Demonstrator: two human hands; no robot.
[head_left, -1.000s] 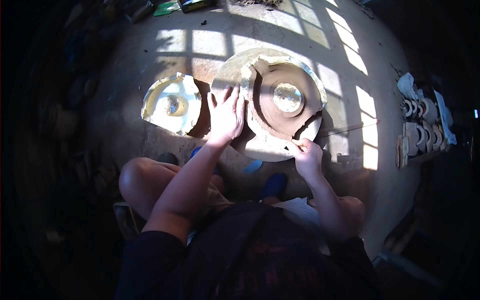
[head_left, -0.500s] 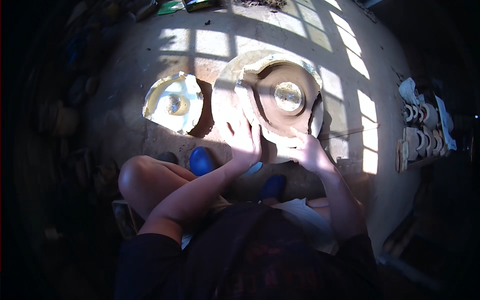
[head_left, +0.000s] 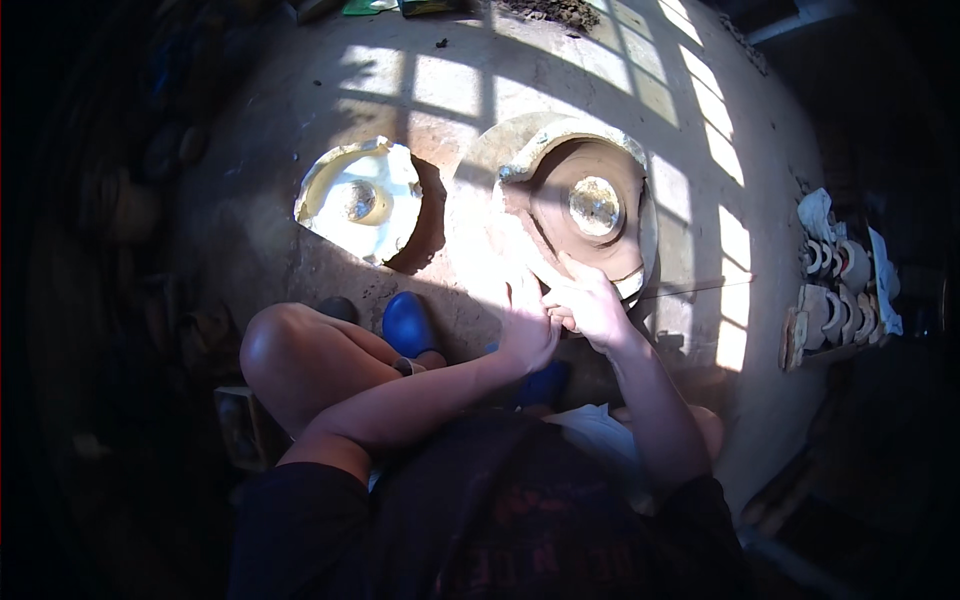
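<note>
A broken-edged plaster mold (head_left: 628,142) lined with smooth brown clay (head_left: 556,176) lies in front of me on a round pale board (head_left: 476,178). A round speckled patch shows in the middle of the clay. My left hand (head_left: 528,318) lies along the mold's near left side, its fingers stretched and washed out by sunlight. Close against it, my right hand (head_left: 592,306) has its index finger extended onto the clay's near edge. Its other fingers curl in beside my left hand; what they hold, if anything, is hidden. To the left rests a second, whitish plaster mold piece (head_left: 392,208) with a round knob.
Curved pale pieces (head_left: 838,300) stand in rows at the right. Dark crumbly material (head_left: 552,12) and a green packet (head_left: 368,6) lie at the far edge. A blue shoe (head_left: 406,324) is near my left knee. Window-shaped sunlight crosses the concrete floor (head_left: 690,250).
Both hands have come closer together and nearer to me; the right one's fingers have curled except the index. The clay-lined mold appears turned slightly clockwise. The whole view has shifted a little.
</note>
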